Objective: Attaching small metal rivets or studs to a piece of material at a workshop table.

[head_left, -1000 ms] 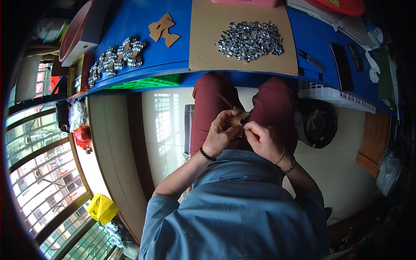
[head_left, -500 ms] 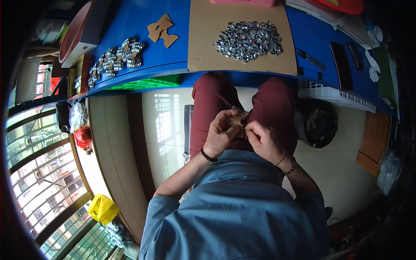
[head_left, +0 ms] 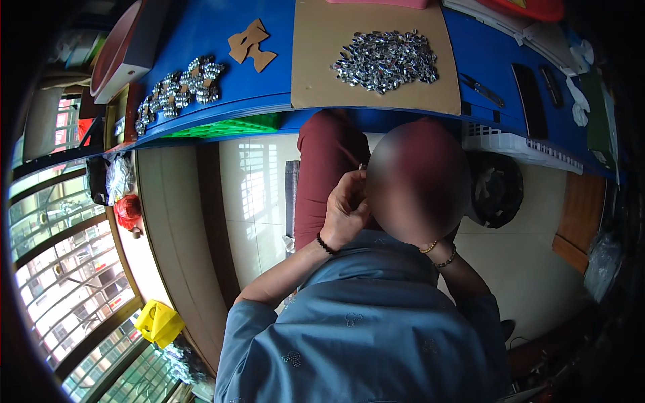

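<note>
Above my lap, my left hand (head_left: pixel 346 208) is closed, its thumb and fingers bent together. A small shiny bit pokes out at its fingertips; what else it grips is hidden by a round blurred patch. My right hand (head_left: pixel 418 230) lies mostly under that same blur, close beside the left, so its fingers do not show. On the table beyond my knees a heap of silver faceted beads (head_left: pixel 386 62) rests on a cardboard sheet (head_left: pixel 312 74). Farther left are brown notched cards (head_left: pixel 253 46) and several bundles of silver beads (head_left: pixel 176 91) wound on cards.
The blue table (head_left: pixel 269 87) spans the far side. At its right lie tweezers (head_left: pixel 482 91), a dark phone-like slab (head_left: pixel 529 101) and a black pen-like object (head_left: pixel 550 86). Under it hang a green basket (head_left: pixel 228 126) and a white basket (head_left: pixel 524 151). A black bin (head_left: pixel 497 191) stands right of my knees.
My left hand has turned slightly, and its fingertips point more upward. A blurred patch now covers the right hand and the brown card piece seen between both hands before.
</note>
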A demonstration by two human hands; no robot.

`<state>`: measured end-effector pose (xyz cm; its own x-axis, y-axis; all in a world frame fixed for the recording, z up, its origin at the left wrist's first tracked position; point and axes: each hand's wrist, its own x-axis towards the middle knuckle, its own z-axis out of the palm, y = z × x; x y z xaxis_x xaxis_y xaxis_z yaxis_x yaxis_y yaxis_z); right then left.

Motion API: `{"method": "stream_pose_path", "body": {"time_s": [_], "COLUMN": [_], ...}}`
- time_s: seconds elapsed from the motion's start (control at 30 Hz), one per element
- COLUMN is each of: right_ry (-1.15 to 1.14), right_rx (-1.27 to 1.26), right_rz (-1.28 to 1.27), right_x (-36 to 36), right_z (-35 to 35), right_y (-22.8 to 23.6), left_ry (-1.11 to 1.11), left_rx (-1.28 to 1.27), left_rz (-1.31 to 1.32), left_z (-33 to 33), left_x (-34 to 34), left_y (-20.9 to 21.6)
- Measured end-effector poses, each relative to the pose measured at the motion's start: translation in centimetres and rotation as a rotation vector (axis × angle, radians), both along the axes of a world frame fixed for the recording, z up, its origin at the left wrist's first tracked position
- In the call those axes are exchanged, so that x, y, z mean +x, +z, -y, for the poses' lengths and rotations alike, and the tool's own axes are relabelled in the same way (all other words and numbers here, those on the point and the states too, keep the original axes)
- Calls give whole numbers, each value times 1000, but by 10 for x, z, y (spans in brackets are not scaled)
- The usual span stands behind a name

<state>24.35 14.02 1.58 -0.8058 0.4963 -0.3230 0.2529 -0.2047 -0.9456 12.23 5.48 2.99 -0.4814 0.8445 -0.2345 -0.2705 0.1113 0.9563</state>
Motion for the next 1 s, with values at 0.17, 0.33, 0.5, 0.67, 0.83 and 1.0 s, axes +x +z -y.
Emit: {"method": "stream_pose_path", "body": {"time_s": [0.17,0.33,0.5,0.67,0.83,1.0], "right_ry": [-12,16,25,24,-191,-198], "right_rx": [256,665,757,870,513,-271], "right_rz": [-50,30,33,-75,-315,-265], "right_x": [-2,-4,-17,-23,-30,-12], "right_z": [7,-4,-14,-13,-24,-52], "right_y": [-3,25,23,13,35,44], "left_ry": [-54,-52,-61,-114,-137,-136], "left_rx": [-36,-51,-22,-29,-60,-44], "left_rz": [-58,-285,-498,-551,-456,-339], "left_z": [4,3,-3,-2,7,9], "left_x": [5,1,2,1,8,-8], "left_y": [-14,-13,-8,-5,-17,-21]}}
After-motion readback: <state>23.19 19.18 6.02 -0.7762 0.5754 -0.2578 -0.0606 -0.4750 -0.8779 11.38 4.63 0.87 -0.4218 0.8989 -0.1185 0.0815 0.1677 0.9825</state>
